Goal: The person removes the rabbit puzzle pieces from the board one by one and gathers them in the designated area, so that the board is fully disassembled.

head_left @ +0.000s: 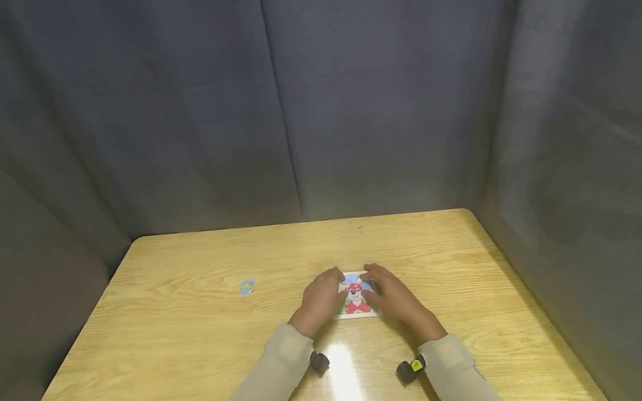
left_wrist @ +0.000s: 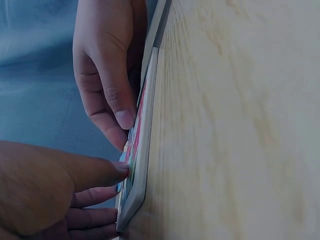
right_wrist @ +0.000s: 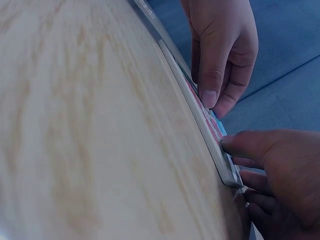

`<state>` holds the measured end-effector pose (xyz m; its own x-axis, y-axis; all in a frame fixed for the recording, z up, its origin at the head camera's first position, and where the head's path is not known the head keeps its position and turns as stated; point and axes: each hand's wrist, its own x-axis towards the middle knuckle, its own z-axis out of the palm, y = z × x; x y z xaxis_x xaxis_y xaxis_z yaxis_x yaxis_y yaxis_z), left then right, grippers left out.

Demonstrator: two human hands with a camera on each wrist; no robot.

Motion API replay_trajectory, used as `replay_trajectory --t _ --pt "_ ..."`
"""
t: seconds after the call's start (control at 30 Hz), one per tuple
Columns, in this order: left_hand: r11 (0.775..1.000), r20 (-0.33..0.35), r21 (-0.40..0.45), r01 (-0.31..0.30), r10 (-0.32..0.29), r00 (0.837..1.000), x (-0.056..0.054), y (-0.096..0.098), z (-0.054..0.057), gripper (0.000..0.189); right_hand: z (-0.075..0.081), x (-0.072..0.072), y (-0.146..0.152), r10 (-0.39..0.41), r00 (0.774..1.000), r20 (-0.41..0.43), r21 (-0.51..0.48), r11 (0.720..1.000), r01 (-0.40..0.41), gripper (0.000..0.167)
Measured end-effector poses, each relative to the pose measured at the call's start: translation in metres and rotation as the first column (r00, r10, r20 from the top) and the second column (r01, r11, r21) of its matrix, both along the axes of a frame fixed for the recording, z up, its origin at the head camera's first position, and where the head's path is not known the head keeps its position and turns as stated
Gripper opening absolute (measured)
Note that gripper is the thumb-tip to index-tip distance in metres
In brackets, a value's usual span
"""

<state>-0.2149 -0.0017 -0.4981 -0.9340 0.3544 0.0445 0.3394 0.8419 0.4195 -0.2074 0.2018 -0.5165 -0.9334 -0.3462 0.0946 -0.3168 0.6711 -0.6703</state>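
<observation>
A small jigsaw puzzle (head_left: 355, 298) in a pale tray (head_left: 358, 316) lies flat on the table, showing a pink cartoon animal against blue and green. My left hand (head_left: 323, 294) grips its left side, thumb over the picture and the other fingers along the edge. On the opposite side my right hand (head_left: 393, 296) holds the puzzle, its thumb on the picture and its index fingertip near the top right corner. Both thumbs rest on the pieces in the left wrist view, where the tray's rim (left_wrist: 146, 130) shows edge-on. Palms and fingers partly hide the puzzle's sides.
Loose blue puzzle pieces (head_left: 247, 287) with a yellow spot lie on the wooden table (head_left: 190, 328), left of the hands. Dark grey curtains (head_left: 200, 122) enclose the table at the back and both sides. A bright reflection shows on the tabletop between the forearms.
</observation>
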Motion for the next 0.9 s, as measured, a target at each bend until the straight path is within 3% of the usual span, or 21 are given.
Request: replay_trajectory --t 0.27,0.57,0.9 --pt "0.999 -0.03 -0.026 0.018 -0.019 0.999 -0.008 -0.001 0.002 0.022 0.0 -0.002 0.002 -0.008 1.0 0.002 0.004 1.0 0.008 0.038" --pt "0.996 -0.05 -0.077 -0.051 0.047 0.998 -0.014 0.005 0.002 0.011 -0.001 0.0 0.004 0.013 1.0 0.003 0.006 1.0 -0.013 0.039" --pt "0.996 -0.054 -0.059 -0.069 0.066 0.996 -0.016 0.006 0.003 0.006 0.0 0.001 0.002 -0.004 1.0 0.013 0.0 1.0 0.004 0.038"
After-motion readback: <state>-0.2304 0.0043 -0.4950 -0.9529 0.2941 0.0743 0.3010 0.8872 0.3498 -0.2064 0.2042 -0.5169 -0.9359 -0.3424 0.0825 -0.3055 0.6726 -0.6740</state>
